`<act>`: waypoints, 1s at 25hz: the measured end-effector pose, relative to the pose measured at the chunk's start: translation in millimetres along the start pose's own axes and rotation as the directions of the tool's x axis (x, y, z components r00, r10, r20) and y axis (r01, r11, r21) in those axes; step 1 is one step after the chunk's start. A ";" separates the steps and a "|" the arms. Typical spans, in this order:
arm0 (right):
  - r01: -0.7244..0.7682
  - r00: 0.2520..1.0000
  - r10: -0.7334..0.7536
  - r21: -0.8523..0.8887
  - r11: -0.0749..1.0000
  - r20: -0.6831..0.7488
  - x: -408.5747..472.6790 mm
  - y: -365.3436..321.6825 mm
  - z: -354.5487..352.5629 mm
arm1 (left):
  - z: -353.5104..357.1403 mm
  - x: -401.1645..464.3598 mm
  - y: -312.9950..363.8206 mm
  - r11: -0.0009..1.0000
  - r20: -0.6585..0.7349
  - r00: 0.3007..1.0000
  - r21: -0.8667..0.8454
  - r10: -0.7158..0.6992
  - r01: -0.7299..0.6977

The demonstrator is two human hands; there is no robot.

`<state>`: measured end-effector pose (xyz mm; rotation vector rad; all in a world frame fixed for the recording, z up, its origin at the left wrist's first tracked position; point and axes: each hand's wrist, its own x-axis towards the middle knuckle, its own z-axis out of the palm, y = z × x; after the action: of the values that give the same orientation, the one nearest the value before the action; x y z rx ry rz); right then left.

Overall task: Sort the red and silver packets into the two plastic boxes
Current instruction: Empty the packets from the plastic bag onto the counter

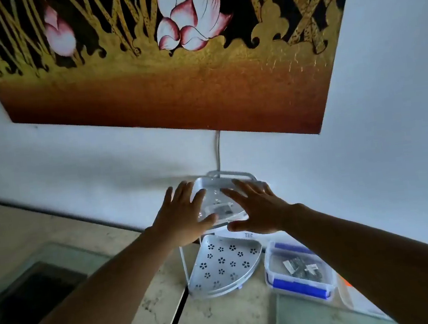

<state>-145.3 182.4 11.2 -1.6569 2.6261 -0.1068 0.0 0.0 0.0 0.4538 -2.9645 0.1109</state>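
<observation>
Silver packets, several in a loose heap too blurred to count, lie in one clear plastic box with two blue clips, on the marble counter just right of the two-tier white corner rack. Bare marble lies in front of the box. Over the rack's upper shelf both hands hover with fingers spread and slack, holding nothing: left hand at its left edge, right hand at its right. Something small and dark lies on that shelf, unclear. Behind the rack, one painting hangs on the wall.
</observation>
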 end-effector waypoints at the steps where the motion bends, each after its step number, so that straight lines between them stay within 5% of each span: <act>1: 0.036 0.999 -0.035 -0.039 0.999 0.027 3.1 -0.9 7.4 | 8.6 -1.0 1.2 0.999 0.009 0.999 -0.015 0.046 -0.046; 6: 0.137 0.990 -0.135 -0.093 0.986 0.026 11.3 5.3 35.3 | 45.5 -8.3 -7.9 0.960 -0.053 0.962 -0.069 0.268 -0.271; 11: 0.185 0.969 -0.195 -0.072 0.980 -0.155 12.2 2.1 32.7 | 40.4 -1.8 -3.6 0.961 -0.155 0.956 -0.089 0.247 -0.263; 18: 0.117 0.948 -0.098 0.044 0.992 -0.304 -13.9 1.1 -10.9 | -12.0 -4.6 14.1 0.966 -0.323 0.923 -0.080 0.207 -0.245; 25: 0.026 0.960 0.029 0.191 0.981 -0.280 -126.6 -6.3 -56.3 | -69.7 -51.7 74.0 0.936 -0.397 0.873 -0.087 0.283 -0.342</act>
<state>-88.8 296.2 66.9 -1.6834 2.7028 -0.6218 35.4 92.1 57.3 -0.0719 -2.6072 -0.0007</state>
